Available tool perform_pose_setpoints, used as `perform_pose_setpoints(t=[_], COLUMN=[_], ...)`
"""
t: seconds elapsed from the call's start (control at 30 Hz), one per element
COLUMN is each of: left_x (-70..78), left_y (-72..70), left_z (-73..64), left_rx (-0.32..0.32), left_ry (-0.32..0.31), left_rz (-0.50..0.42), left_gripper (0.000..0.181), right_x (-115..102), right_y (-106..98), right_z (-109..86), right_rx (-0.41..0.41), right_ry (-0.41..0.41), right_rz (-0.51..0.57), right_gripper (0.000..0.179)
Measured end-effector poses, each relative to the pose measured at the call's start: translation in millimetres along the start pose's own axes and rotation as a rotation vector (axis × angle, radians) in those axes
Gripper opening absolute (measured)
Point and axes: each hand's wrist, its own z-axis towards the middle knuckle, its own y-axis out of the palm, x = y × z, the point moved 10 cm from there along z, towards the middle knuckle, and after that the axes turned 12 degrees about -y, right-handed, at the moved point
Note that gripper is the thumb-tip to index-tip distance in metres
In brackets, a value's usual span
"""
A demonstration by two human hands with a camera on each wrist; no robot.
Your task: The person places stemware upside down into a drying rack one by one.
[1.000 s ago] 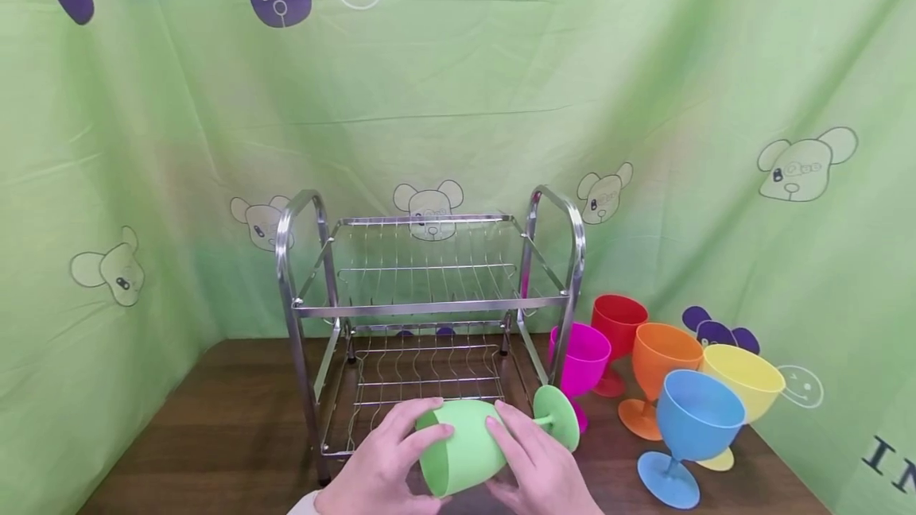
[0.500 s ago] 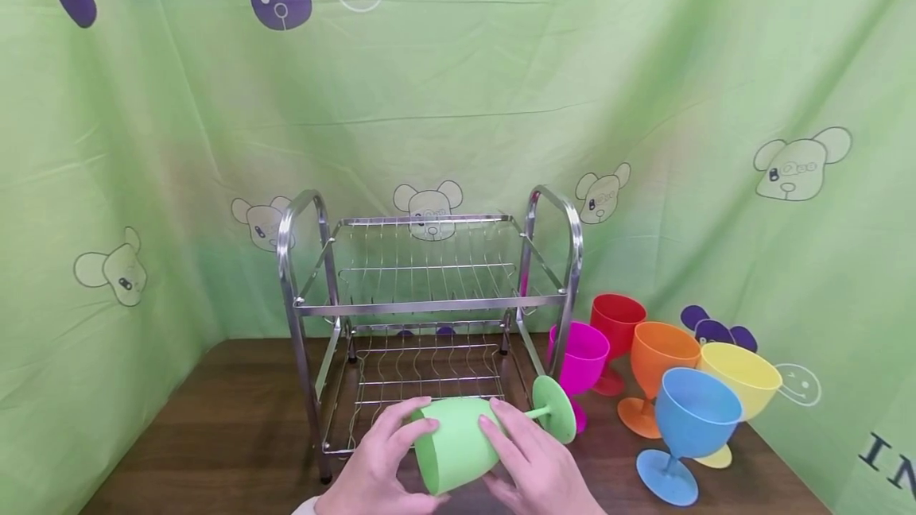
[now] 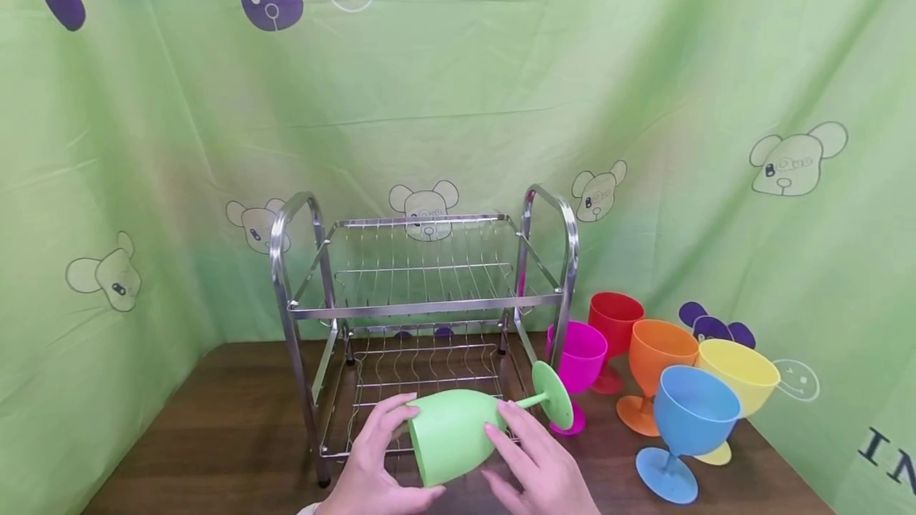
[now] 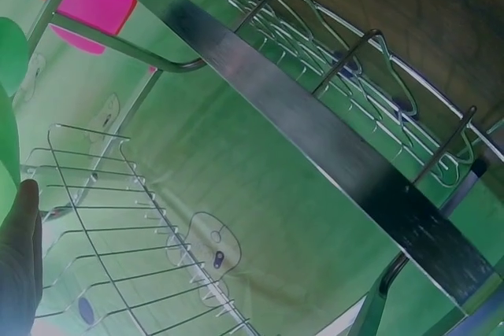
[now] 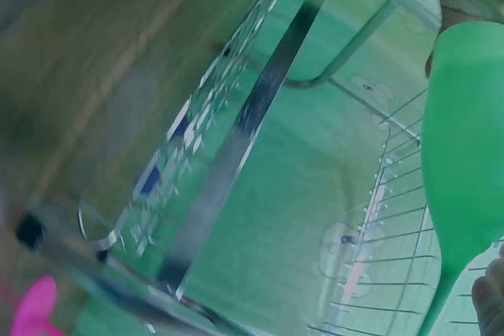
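A light green plastic goblet (image 3: 454, 435) lies sideways in the air between both hands, in front of the dish rack (image 3: 429, 308). Its mouth faces left and its round foot points up and to the right. My left hand (image 3: 372, 463) holds the bowl at the rim, fingertips on top and thumb below. With its fingers over the bowl near the stem, my right hand (image 3: 540, 463) grips the other end. The right wrist view shows the goblet's bowl (image 5: 468, 131) and stem in profile. Only a sliver of the goblet (image 4: 8, 151) appears in the left wrist view.
Right of the two-tier metal rack stand magenta (image 3: 580, 356), red (image 3: 615, 324), orange (image 3: 658, 356), yellow (image 3: 744, 376) and blue (image 3: 694, 412) goblets, upright on the brown wooden table (image 3: 179, 435). A green printed curtain (image 3: 458, 102) surrounds the table.
The goblet has turned in the hands: its foot has risen, and its inside no longer shows. The left fingers have shifted back toward the rim. The other goblets and the rack stay put.
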Motion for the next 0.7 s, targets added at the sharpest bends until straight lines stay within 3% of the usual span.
perform_pose_setpoints(t=[0.1, 0.27, 0.4, 0.6, 0.7], left_x=[0.3, 4.6, 4.3, 2.8, 3.9], left_y=[-1.9, -3.3, -3.3, -2.4, -1.1], left_z=[-0.2, 0.9, 0.8, -1.3, -1.2], left_rx=[0.023, 0.052, 0.061, 0.074, 0.075], left_ry=[0.019, 0.046, 0.041, 0.031, 0.04], left_rz=[-0.003, 0.026, 0.033, 0.052, 0.051], left_gripper=[0.081, 0.079, 0.079, 0.079, 0.079], right_x=[6.8, 21.2, 27.2, 36.0, 35.7], right_y=[-3.4, -5.1, -3.9, 13.2, 24.1], right_z=[-5.3, -22.4, -31.9, -59.6, -71.5], right_rx=[0.042, 0.111, 0.198, 0.443, 0.482], right_ry=[0.126, 0.472, 0.684, 1.1, 1.229], right_rz=[0.073, 0.166, 0.248, 0.645, 0.773], right_gripper=[0.038, 0.04, 0.032, 0.055, 0.053])
